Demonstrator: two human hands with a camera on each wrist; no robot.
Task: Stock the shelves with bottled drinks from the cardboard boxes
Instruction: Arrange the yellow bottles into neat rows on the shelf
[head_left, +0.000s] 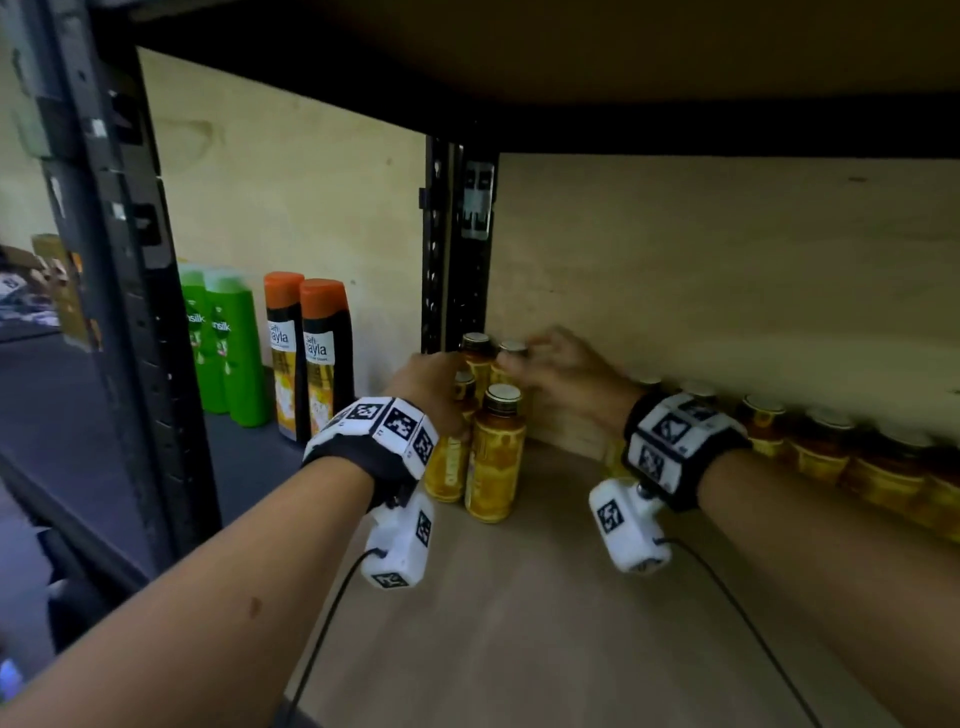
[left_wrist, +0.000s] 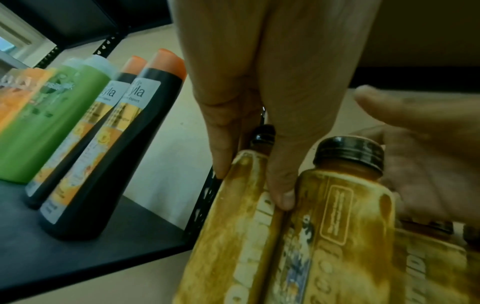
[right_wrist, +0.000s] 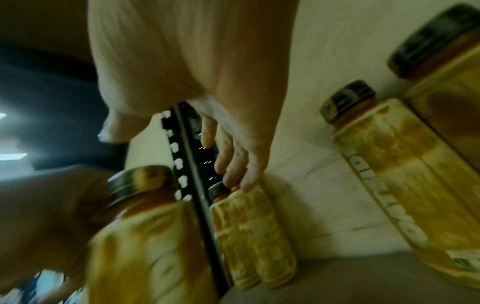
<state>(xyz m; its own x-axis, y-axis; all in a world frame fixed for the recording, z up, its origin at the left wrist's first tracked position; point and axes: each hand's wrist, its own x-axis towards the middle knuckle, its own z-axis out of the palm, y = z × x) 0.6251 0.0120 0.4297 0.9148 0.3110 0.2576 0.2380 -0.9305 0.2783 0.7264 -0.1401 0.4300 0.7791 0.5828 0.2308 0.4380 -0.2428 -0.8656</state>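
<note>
The left hand's fingers (left_wrist: 281, 195) lie straight and close together, their tips pressed into the seam between two front bottles (left_wrist: 345, 236), so they steady and nudge rather than grip. The right hand's fingers (right_wrist: 246, 181) hang nearly straight too, tips resting on the shoulder of a rear bottle (right_wrist: 253, 234) just beside the black upright post (right_wrist: 193, 164); they curl round nothing that I can see. The cluster of yellow drink bottles (head_left: 496, 452) stands upright on the wooden shelf (head_left: 545, 623), in its back left corner, probably being squared tight against the post to start a second row in front of the line of bottles (head_left: 821, 447) along the back panel. The left hand (head_left: 436, 384) comes in from the left side of the cluster, the right hand (head_left: 563, 374) from the right and over the caps, both forearms stretched level and deep under the upper shelf board. Shampoo bottles (head_left: 306, 358) stand in the neighbouring bay.
</note>
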